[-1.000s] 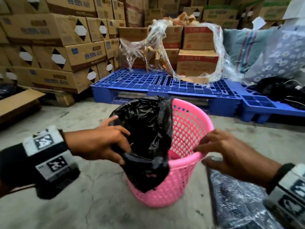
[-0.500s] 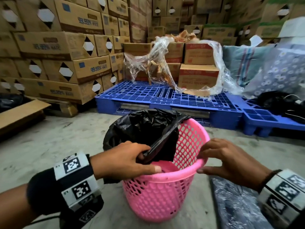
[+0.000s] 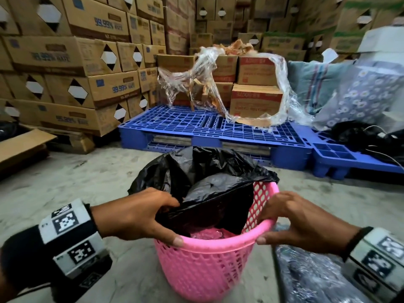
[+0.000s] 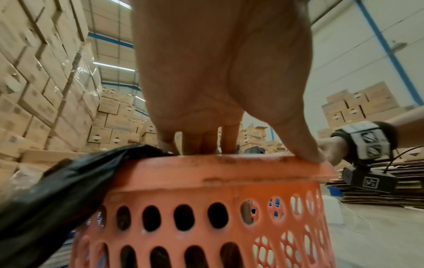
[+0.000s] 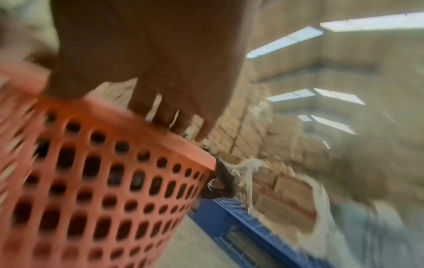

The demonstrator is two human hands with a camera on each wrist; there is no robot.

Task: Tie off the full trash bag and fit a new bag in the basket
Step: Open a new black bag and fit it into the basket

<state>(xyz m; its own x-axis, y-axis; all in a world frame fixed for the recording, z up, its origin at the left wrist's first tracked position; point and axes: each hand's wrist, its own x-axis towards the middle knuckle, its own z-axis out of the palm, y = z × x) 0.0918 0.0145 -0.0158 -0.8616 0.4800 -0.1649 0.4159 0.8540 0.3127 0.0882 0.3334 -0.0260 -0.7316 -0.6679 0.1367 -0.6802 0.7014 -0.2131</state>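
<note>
**New black bag half over the pink basket**

Since a moment ago the left hand (image 3: 140,215) has come down onto the near rim, dragging the black bag's edge lower, while the right hand (image 3: 299,217) has closed on the rim from just beside it.

Stacked cardboard boxes (image 3: 72,55) fill the back, with a blue pallet (image 3: 205,125) in front of them carrying more boxes under loose clear wrap (image 3: 196,84).

On the concrete floor (image 3: 65,184) stands the pink basket (image 3: 209,270). A black bag (image 3: 209,184) drapes over its far and left rim and sags into the opening; the right rim is bare. Shiny dark plastic (image 3: 317,276), perhaps the full bag, lies on the floor just right of the basket.

The left grip pinches the bag's edge against the rim, fingers inside, thumb on top. The right grip curls over the right rim, thumb outside, fingers inside, touching no bag. The right wrist view is blurred.
</note>
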